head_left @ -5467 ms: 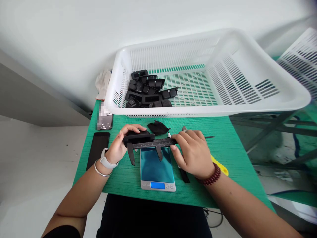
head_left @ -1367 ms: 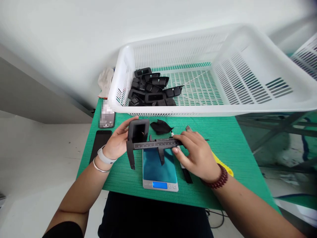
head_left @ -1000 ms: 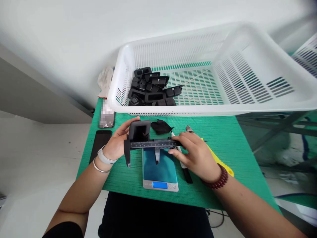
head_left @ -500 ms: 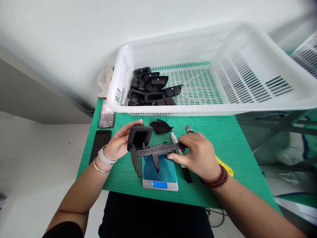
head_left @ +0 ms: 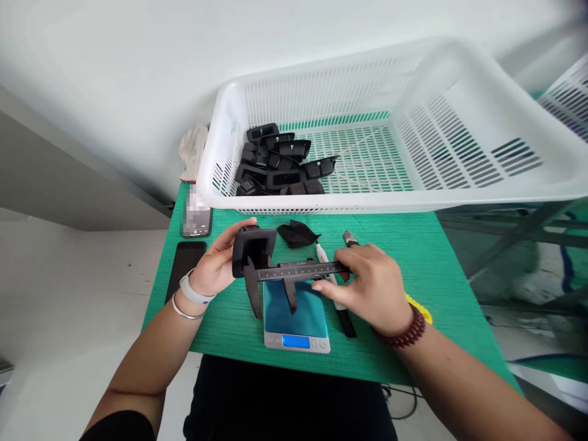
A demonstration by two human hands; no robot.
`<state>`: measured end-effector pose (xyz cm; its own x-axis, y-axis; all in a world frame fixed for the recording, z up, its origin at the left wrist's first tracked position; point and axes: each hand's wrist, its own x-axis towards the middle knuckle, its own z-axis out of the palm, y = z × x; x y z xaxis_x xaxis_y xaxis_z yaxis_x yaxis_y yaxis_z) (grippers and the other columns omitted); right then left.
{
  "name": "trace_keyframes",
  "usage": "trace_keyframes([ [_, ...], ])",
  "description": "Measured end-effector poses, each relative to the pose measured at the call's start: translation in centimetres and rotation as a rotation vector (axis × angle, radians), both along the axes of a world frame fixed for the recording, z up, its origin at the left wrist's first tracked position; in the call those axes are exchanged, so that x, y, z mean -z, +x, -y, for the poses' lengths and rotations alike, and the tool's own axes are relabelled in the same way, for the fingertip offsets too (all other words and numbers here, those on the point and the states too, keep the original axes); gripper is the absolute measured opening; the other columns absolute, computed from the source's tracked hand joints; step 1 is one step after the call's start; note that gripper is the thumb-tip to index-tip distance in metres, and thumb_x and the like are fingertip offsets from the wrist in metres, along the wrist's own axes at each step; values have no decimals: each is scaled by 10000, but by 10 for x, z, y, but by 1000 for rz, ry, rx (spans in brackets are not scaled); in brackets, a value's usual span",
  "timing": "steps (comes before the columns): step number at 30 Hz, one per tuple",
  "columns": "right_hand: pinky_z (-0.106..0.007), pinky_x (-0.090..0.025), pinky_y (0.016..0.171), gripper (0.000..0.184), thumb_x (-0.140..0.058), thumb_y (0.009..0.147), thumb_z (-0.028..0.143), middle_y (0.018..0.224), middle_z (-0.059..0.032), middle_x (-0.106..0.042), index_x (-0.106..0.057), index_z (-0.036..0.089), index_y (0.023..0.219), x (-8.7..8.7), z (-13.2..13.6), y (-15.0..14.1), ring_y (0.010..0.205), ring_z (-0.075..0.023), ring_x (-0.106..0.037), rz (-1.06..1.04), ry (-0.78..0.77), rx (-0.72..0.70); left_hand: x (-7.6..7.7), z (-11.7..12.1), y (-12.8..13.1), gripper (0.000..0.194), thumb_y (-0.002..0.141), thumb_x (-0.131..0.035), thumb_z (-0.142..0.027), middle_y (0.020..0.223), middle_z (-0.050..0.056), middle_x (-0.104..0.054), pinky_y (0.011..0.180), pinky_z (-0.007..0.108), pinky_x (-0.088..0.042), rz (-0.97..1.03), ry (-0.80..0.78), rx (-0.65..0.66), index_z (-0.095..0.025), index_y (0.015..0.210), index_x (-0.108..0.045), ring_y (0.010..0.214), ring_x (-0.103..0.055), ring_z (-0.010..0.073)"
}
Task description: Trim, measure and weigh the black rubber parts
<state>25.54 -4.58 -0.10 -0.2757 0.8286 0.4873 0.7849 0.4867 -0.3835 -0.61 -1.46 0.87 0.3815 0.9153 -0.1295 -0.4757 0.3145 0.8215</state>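
Note:
Closed around the side of a hollow black plastic part [head_left: 254, 245], my left hand [head_left: 217, 263] keeps its opening turned toward me. My right hand [head_left: 370, 285] grips the beam end of a black vernier caliper [head_left: 303, 270]. The caliper's small upper jaws reach into the part's opening; whether they touch its walls I cannot tell. Its long lower jaws hang apart over a digital pocket scale [head_left: 296, 315] with a lit blue display. A white marker [head_left: 323, 256] lies beneath the caliper and right hand. Beyond them is a crumpled black scrap [head_left: 297, 234].
A large white basket [head_left: 367, 201] stands at the back with several black plastic parts [head_left: 285, 160] in its left end. Two phones [head_left: 198, 220] lie at the left edge, near a glove [head_left: 193, 152]. A utility knife [head_left: 350, 237] and a yellow handle [head_left: 420, 309] are by my right hand.
The black part has moved slightly left and up, tilting a little. My right hand has turned the caliper nearer to level and brought it slightly up, its upper jaws still at the opening.

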Motion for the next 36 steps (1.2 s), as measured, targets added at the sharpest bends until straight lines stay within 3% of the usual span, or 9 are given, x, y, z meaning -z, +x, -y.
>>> trace_keyframes([
  [8,-283,-303,568,610,-483,801,741,459,34,-393,-337,219,523,5,-2,0,463,-101,-345,32,-97,-3,1,6,1,354,803,-713,-301,974,19,-712,779,271,-530,-71,46,83,-303,1156,-681,878,-668,153],
  [20,-281,-280,529,557,-483,808,682,457,33,-383,-323,228,526,2,1,-3,459,-104,-335,22,-133,-22,0,4,1,382,782,-729,-339,994,26,-707,791,317,-527,-111,57,56,-290,1155,-664,876,-662,184],
  [27,-297,-329,562,543,-450,836,705,494,13,-442,-428,221,592,3,0,1,502,-131,-405,-115,51,-56,-3,1,0,451,709,-790,-357,866,-15,-700,707,305,-534,-76,53,17,-311,1136,-655,733,-660,163],
  [31,-313,-345,578,481,-481,851,647,531,-10,-498,-487,212,645,4,0,4,537,-151,-456,-150,128,16,0,0,-3,655,593,-864,-354,854,-9,-683,708,285,-544,-40,27,-20,-296,1201,-629,737,-643,146],
  [36,-330,-359,596,447,-519,824,634,595,-35,-559,-532,206,694,10,-3,7,573,-171,-490,-108,138,173,0,1,-4,724,536,-881,-352,848,15,-669,694,269,-537,-65,79,-12,-247,1207,-632,758,-634,157],
])
